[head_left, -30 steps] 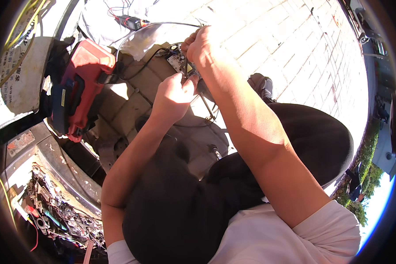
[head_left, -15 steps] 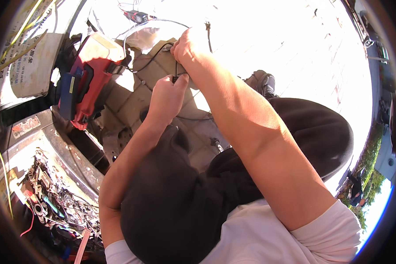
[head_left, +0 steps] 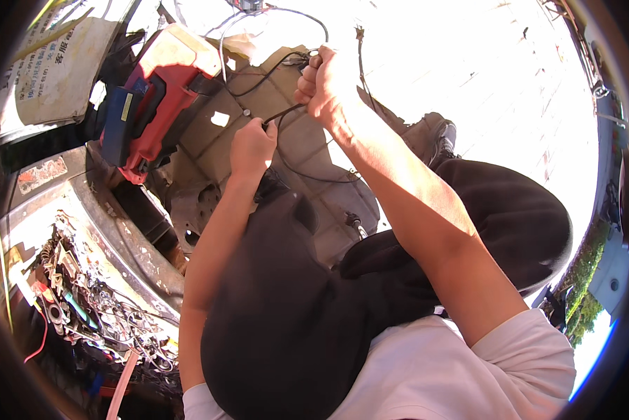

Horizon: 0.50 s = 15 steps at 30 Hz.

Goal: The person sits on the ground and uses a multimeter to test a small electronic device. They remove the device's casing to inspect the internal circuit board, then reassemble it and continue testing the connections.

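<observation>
Right of the red case [head_left: 181,89], the right hand [head_left: 321,87], farther off, and the left hand [head_left: 253,148], nearer, had spread wider apart than before, both gripping the black cable [head_left: 284,114], which slanted between them.

You look through the left of two fisheye cameras worn on your head, facing steeply down; your shirt [head_left: 433,371] is closest, along the lower edge; your left hand [head_left: 253,148] and right hand [head_left: 323,85] lie farther off, upper centre. The view is upright and wide, reaching greenery [head_left: 583,308] at lower right; straight edges bend toward its dark round rim.
</observation>
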Motion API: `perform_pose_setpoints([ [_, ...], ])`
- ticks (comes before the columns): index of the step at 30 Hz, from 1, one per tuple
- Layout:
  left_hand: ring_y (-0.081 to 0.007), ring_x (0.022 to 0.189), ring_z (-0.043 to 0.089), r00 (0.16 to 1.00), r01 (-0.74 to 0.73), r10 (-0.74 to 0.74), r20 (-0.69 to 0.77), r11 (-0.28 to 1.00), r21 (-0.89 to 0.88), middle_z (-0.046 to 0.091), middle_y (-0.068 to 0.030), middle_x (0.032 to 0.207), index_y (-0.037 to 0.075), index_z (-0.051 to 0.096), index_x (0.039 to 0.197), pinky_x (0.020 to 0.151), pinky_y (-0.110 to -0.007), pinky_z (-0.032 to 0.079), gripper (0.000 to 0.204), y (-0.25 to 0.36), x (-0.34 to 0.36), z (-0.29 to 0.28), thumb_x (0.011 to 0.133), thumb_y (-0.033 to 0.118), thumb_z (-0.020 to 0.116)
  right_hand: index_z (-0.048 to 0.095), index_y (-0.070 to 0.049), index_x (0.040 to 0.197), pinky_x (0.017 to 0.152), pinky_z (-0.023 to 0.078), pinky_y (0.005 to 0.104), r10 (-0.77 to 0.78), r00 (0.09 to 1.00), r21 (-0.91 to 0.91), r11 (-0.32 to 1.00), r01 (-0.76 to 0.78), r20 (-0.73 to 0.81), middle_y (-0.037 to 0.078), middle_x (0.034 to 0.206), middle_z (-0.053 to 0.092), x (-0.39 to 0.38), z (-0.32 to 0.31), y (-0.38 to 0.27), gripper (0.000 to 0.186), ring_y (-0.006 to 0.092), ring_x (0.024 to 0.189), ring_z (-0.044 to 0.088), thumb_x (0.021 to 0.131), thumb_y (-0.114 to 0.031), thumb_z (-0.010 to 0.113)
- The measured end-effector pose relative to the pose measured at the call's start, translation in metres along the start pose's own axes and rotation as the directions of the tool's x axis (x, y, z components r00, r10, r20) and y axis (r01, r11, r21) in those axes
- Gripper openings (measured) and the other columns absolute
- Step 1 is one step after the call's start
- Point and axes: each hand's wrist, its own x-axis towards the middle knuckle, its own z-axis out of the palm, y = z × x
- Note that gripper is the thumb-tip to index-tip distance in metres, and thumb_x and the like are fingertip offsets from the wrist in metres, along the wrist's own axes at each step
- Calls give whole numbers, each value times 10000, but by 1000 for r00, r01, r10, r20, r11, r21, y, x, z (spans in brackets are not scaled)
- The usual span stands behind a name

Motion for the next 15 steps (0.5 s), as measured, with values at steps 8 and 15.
perform_pose_setpoints([
  [8, -416, 733, 636, 989, -102, 112, -94, 989, 103, 658, -194, 731, 60, 612, 756, 650, -504, 506, 293, -20, -13, 1, 887, 322, 610, 337, -149, 671, 459, 233, 330, -32, 999, -14, 999, 32, 15, -27, 505, 209, -68, -8, 30, 400, 135, 437, 179, 1024, -329, 393],
  [15, -236, 602, 596, 983, -38, 90, 157, 951, -308, 612, -129, 673, 12, 603, 817, 564, -387, 453, 328, -36, -18, -26, 849, 318, 717, 440, -88, 718, 539, 389, 346, -57, 929, -105, 989, 102, 365, 14, 552, 346, -37, -28, 16, 406, 152, 483, 342, 1032, -345, 445],
])
